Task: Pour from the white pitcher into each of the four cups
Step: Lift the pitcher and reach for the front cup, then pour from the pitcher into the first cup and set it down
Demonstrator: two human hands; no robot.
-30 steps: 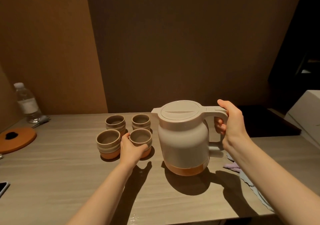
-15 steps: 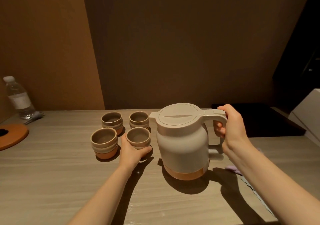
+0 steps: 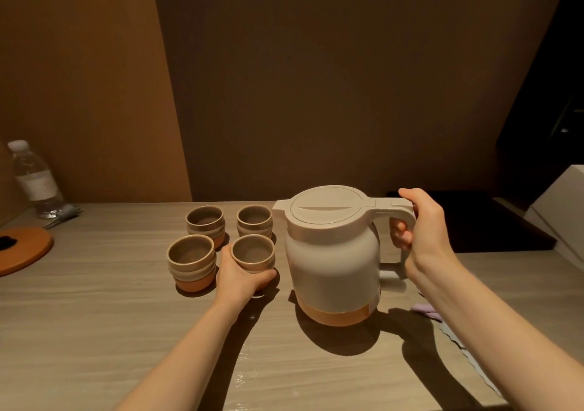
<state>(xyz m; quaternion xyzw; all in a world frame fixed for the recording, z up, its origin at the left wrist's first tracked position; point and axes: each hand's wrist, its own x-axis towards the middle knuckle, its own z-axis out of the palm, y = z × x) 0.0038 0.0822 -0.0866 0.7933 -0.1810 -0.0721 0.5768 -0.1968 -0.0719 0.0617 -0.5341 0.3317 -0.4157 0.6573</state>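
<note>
The white pitcher (image 3: 331,262), with an orange base and a closed lid, stands upright on the wooden table (image 3: 94,331). My right hand (image 3: 423,233) is wrapped around its handle. Left of its spout sit several grey cups with orange bases, set in a square. My left hand (image 3: 240,276) grips the near right cup (image 3: 252,251) from the front. The near left cup (image 3: 191,260), far left cup (image 3: 205,222) and far right cup (image 3: 254,222) stand free. All the cups look empty.
A plastic water bottle (image 3: 33,180) stands at the far left by the wall. An orange round board (image 3: 25,248) lies near it. A purple cloth (image 3: 426,309) lies behind my right forearm. A white box (image 3: 562,208) sits at the right edge.
The pitcher stays upright under my right hand. My left hand keeps its hold on the near right cup. The view has shifted slightly; nothing on the table has clearly moved.
</note>
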